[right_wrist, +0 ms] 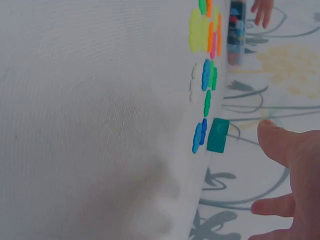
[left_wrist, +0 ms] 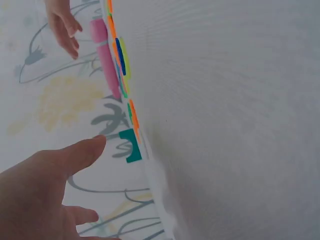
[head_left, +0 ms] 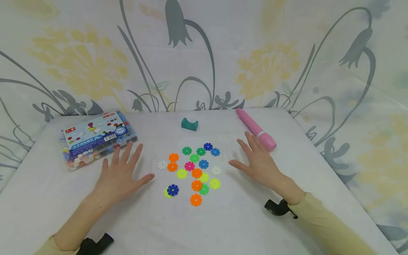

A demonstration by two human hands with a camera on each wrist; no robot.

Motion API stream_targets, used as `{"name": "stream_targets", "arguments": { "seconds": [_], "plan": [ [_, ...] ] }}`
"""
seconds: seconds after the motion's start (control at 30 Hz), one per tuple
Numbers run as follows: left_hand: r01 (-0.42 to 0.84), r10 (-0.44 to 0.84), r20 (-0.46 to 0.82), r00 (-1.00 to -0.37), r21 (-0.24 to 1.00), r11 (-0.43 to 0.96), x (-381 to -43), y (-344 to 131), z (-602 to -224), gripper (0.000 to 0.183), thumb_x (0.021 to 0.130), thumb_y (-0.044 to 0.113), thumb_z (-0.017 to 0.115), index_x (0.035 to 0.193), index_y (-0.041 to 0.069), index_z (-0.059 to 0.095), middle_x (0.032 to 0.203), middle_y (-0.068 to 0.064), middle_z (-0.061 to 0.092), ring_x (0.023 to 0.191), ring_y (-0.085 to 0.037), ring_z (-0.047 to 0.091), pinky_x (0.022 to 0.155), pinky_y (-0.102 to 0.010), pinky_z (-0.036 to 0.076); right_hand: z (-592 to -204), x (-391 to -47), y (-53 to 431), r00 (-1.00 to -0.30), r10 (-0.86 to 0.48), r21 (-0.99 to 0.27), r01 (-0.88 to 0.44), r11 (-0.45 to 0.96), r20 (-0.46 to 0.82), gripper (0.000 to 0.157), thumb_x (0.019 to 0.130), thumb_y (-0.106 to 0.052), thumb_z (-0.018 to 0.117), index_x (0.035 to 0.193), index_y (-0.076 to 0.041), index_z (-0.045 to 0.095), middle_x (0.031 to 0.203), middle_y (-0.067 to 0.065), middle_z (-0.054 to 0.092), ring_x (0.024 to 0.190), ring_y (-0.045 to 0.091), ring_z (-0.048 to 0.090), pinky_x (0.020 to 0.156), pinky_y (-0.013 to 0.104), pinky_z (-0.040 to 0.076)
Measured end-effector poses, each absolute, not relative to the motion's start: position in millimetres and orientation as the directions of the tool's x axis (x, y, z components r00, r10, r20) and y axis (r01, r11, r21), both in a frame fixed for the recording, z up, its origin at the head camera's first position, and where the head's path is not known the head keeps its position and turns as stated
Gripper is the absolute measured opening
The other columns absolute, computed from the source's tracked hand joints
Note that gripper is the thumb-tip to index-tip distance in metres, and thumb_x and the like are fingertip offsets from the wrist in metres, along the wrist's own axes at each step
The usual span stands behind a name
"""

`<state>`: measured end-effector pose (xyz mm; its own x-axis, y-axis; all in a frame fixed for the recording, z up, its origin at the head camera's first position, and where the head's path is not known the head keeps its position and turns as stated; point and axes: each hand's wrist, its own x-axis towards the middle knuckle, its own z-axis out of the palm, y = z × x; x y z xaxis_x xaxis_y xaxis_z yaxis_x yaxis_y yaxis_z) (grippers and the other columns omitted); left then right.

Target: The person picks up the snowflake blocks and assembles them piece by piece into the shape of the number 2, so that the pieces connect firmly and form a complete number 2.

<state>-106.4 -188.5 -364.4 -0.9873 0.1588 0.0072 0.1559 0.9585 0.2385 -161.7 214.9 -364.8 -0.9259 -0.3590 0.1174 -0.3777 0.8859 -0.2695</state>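
Observation:
Several notched plastic discs (head_left: pixel 189 166) in orange, green, yellow, blue, pink and white lie scattered mid-table, some overlapping. To their left my left hand (head_left: pixel 118 177) is held with fingers spread, holding nothing, close to the front of a clear plastic box (head_left: pixel 98 138) with a printed label. My right hand (head_left: pixel 259 164), also spread and holding nothing, is on the discs' right, its fingertips near a pink tube-shaped object (head_left: pixel 256 129). Behind the discs stands a small teal block (head_left: pixel 189 124) with a curved notch on top. The left wrist view shows the thumb (left_wrist: pixel 87 152) apart from everything.
A white cloth (head_left: pixel 153 226) covers the table. Behind and on both sides hangs a curtain (head_left: pixel 216 53) with grey and yellow flower prints. Small black devices (head_left: pixel 277 207) are strapped at the wrists. Colourful small pieces show inside the box.

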Motion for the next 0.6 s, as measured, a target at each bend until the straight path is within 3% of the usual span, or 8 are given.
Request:
{"name": "stream_targets", "arguments": {
  "seconds": [0.23, 0.43, 0.6],
  "plan": [
    [0.197, 0.220, -0.021, -0.975, 0.373, 0.907, -108, -175, -364, 0.096, 0.086, 0.052, 0.072, 0.159, 0.014, 0.022, 0.157, -0.024, 0.034, 0.136, -0.050, 0.039, 0.101, -0.071, 0.039, -373, -167, 201, -0.923, -0.354, -0.460, -0.383, 0.801, 0.152, 0.057, 0.092, -0.036, 0.071, 0.138, -0.006, 0.056, 0.158, 0.016, 0.035, 0.142, 0.040, 0.038, 0.110, 0.060, 0.037],
    [0.187, 0.247, -0.066, -0.967, 0.478, 0.858, -113, -167, -367, 0.084, 0.083, 0.044, 0.078, 0.152, 0.013, 0.039, 0.135, -0.018, 0.058, 0.115, -0.036, 0.058, 0.091, -0.056, 0.053, -374, -171, 194, -0.910, -0.381, -0.556, -0.404, 0.726, 0.164, 0.041, 0.091, -0.025, 0.073, 0.126, -0.004, 0.065, 0.132, 0.012, 0.060, 0.115, 0.034, 0.060, 0.096, 0.051, 0.050],
    [0.178, 0.266, -0.073, -0.961, 0.573, 0.800, -118, -162, -370, 0.062, 0.085, 0.034, 0.080, 0.137, 0.012, 0.055, 0.118, -0.008, 0.064, 0.099, -0.022, 0.059, 0.081, -0.040, 0.056, -373, -174, 190, -0.903, -0.409, -0.592, -0.402, 0.698, 0.132, 0.031, 0.090, -0.019, 0.074, 0.118, -0.005, 0.070, 0.113, 0.009, 0.067, 0.097, 0.026, 0.063, 0.087, 0.046, 0.053]
  ]
}}
